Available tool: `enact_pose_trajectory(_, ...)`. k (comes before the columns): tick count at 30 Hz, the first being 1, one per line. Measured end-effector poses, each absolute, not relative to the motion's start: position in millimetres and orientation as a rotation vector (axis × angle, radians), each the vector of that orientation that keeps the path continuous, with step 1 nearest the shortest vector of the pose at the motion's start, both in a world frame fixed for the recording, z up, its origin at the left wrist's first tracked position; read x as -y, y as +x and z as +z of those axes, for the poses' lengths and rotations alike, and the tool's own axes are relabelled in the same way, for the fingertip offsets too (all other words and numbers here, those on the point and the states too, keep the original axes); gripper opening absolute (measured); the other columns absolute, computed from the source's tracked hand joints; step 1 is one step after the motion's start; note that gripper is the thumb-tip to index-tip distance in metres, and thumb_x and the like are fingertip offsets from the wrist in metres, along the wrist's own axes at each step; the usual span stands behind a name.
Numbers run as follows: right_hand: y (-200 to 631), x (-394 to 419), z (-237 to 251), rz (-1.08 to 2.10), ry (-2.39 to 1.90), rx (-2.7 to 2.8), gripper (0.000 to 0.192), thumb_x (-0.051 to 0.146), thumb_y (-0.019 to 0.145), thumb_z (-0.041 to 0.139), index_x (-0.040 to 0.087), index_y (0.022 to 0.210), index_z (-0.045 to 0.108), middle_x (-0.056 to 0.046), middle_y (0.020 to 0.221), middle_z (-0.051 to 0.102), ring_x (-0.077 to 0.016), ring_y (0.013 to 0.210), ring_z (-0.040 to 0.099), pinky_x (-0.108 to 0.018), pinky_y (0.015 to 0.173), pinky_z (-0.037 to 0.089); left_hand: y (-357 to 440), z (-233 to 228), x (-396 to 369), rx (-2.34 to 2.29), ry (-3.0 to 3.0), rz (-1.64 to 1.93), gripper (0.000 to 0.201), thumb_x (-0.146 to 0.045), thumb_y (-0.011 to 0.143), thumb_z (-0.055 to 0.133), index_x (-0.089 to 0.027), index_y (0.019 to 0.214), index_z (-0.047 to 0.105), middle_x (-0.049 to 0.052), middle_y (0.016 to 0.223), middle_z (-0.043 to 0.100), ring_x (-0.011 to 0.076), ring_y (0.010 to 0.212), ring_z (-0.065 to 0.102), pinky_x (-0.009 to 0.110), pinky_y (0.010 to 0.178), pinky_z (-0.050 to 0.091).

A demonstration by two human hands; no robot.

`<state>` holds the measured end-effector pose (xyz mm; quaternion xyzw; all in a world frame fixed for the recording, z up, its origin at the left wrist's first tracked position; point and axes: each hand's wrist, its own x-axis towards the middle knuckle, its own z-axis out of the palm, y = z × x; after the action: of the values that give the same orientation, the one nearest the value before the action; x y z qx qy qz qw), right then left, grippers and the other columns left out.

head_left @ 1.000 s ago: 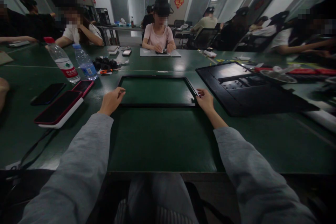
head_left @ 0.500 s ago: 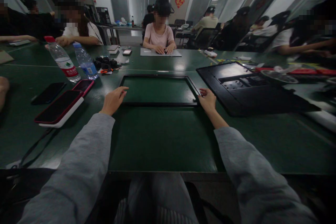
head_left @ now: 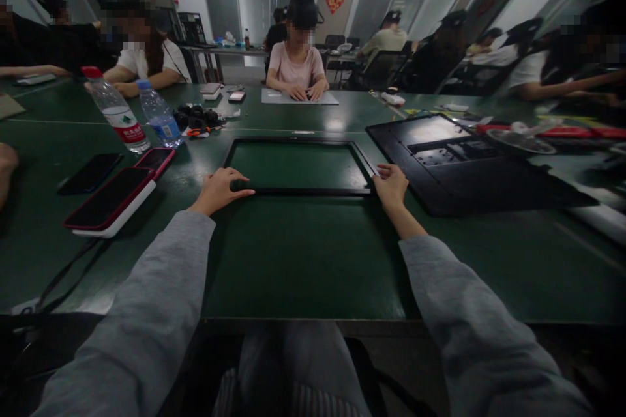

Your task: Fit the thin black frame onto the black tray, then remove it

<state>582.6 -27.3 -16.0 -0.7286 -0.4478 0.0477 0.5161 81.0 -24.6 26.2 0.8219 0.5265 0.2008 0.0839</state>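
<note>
A thin black rectangular frame [head_left: 313,192], like a monitor bezel, surrounds bare green tabletop in front of me. Its near-left corner sits in my left hand [head_left: 219,190]; the thumb lies along the near bar, with a gap between it and the forefinger. On the other side, my right hand [head_left: 391,186] grips the right bar close to the near corner, fingertips over the bar. The corners under both hands are partly hidden. Just right of my right hand lies a large black panel [head_left: 440,189] with a recessed middle section, apart from the frame.
Left on the green table [head_left: 303,260] are a red-capped bottle [head_left: 120,114], a blue-capped bottle [head_left: 159,117], a dark phone [head_left: 90,174] and a red-edged phone [head_left: 110,199]. Black small parts [head_left: 198,118] lie behind them. Across the table a person [head_left: 298,65] works over a grey board.
My left hand has shifted right onto the near-left corner, its thumb now spread from the fingers. The frame and my right hand have moved slightly to the right.
</note>
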Motion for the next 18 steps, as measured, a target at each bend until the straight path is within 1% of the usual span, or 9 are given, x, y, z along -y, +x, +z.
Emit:
enact_pose_trajectory(5,583.2,28.5,-13.2,0.092,-1.747,1.061,0.035,0.017,0.069,0.068,0.021,0.104,0.072,-0.011,0.104,0.079,-0.0291,0.099,0.076,-0.048,0.100,0.059,79.6,22.7,23.2,-1.553,2.414,0.604,0.036,-0.058,0.089,0.080,-0.029,0.109,0.081,0.009,0.133,0.073,0.0336,0.131,0.058,0.054,0.109,0.040)
enact_pose_trajectory(7,582.9,28.1,-11.9,0.086,-1.742,1.057,0.036,0.017,0.069,0.068,0.021,0.104,0.072,-0.010,0.103,0.079,-0.0285,0.099,0.076,-0.047,0.101,0.058,77.8,18.6,20.9,-1.560,2.387,0.627,0.038,-0.061,0.088,0.078,-0.028,0.108,0.081,0.008,0.131,0.073,0.0328,0.128,0.060,0.052,0.107,0.043)
enact_pose_trajectory(11,582.2,26.0,-12.3,0.079,-1.743,1.046,0.039,0.016,0.068,0.068,0.020,0.106,0.072,-0.010,0.103,0.078,-0.0275,0.098,0.076,-0.047,0.100,0.058,73.9,11.8,15.5,-1.560,2.371,0.686,0.047,-0.069,0.087,0.074,-0.026,0.103,0.079,0.007,0.122,0.075,0.0291,0.116,0.065,0.045,0.099,0.049)
enact_pose_trajectory(14,581.8,24.9,-13.6,0.092,-1.745,1.050,0.039,0.016,0.069,0.068,0.019,0.107,0.073,-0.010,0.102,0.078,-0.0269,0.097,0.075,-0.046,0.099,0.059,73.1,10.9,14.0,-1.598,2.362,0.708,0.049,-0.072,0.088,0.072,-0.025,0.100,0.078,0.007,0.116,0.076,0.0279,0.109,0.067,0.043,0.093,0.051)
enact_pose_trajectory(18,580.3,25.4,-12.6,0.115,-1.770,1.047,0.037,0.014,0.070,0.068,0.019,0.106,0.073,-0.010,0.100,0.078,-0.0266,0.096,0.075,-0.045,0.099,0.058,74.0,12.0,15.0,-1.627,2.351,0.710,0.048,-0.071,0.088,0.072,-0.025,0.100,0.077,0.007,0.112,0.076,0.0276,0.107,0.067,0.043,0.090,0.051)
